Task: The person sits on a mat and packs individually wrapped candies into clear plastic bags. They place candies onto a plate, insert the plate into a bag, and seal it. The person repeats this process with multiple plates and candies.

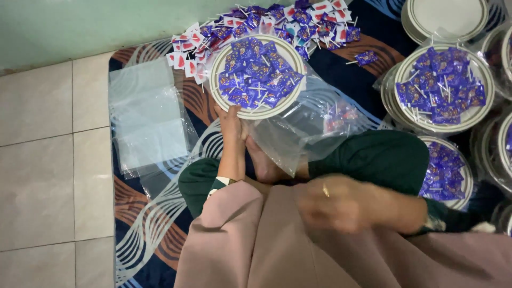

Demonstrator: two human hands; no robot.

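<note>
Pink cloth (250,240) fills the bottom of the view, draped over the person's lap, closest to the camera. Going left to right: pale floor tiles (42,160) meet a patterned mat (154,213) in dark blue, brown and white, and on the mat lies a stack of clear plastic bags (146,117). Next comes the left hand (231,121), reaching forward with its fingers closed on the near rim of a round plate (250,113), which is heaped with purple-wrapped lollipops (257,74). That plate sits in front of the knees, at the mouth of a crumpled clear bag (298,128) spread to its right. Behind the plate, loose lollipops in purple and in red-and-white wrappers (277,21) lie piled on the mat. A bare foot (264,168) shows under the bag, beside a green trouser leg (373,154). The right hand (333,205) hovers low over the pink cloth, blurred, fingers loosely curled; whether it grips anything I cannot tell. Farther right stand filled plates (440,88) wrapped in plastic, and empty plates (448,16) stacked in the top corner
</note>
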